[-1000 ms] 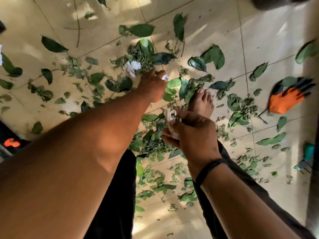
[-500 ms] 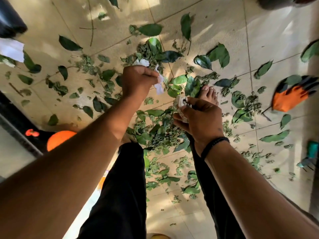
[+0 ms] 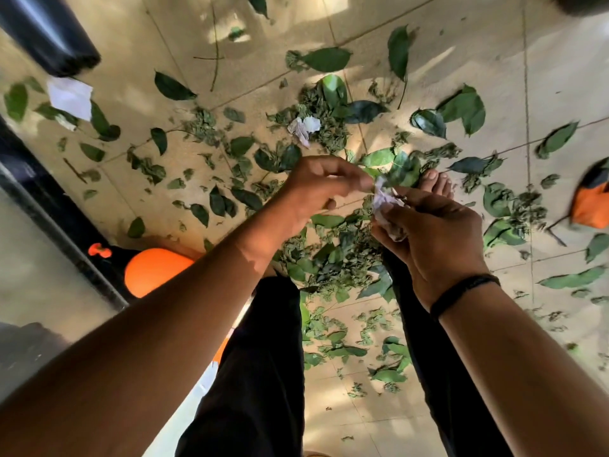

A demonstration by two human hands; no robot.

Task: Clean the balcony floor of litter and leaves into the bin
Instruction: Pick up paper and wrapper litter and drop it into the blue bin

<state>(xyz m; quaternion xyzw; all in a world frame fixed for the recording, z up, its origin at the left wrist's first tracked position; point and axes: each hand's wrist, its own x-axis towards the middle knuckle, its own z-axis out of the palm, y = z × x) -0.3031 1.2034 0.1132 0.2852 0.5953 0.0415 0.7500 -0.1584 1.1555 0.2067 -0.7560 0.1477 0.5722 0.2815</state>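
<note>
Green leaves (image 3: 329,59) and crumbled leaf bits lie scattered over the beige tiled floor (image 3: 461,34). My right hand (image 3: 435,232) grips a wad of crumpled white paper (image 3: 385,206). My left hand (image 3: 316,189) meets it from the left, its fingertips pinching the top of that same wad. A second crumpled paper (image 3: 304,127) lies on the floor among the leaves beyond my hands. A flat white paper sheet (image 3: 71,97) sits at the far left. A black bin (image 3: 43,31) shows at the top left corner.
My bare foot (image 3: 436,186) stands among the leaves just past my hands, my black trouser legs below. An orange glove (image 3: 590,202) lies at the right edge. An orange round object (image 3: 155,270) sits by a dark door frame (image 3: 59,225) on the left.
My left hand lifted a bit of paper off the floor and brought it right to the wad in my right hand. The view shifted, bringing the black bin and white sheet into sight.
</note>
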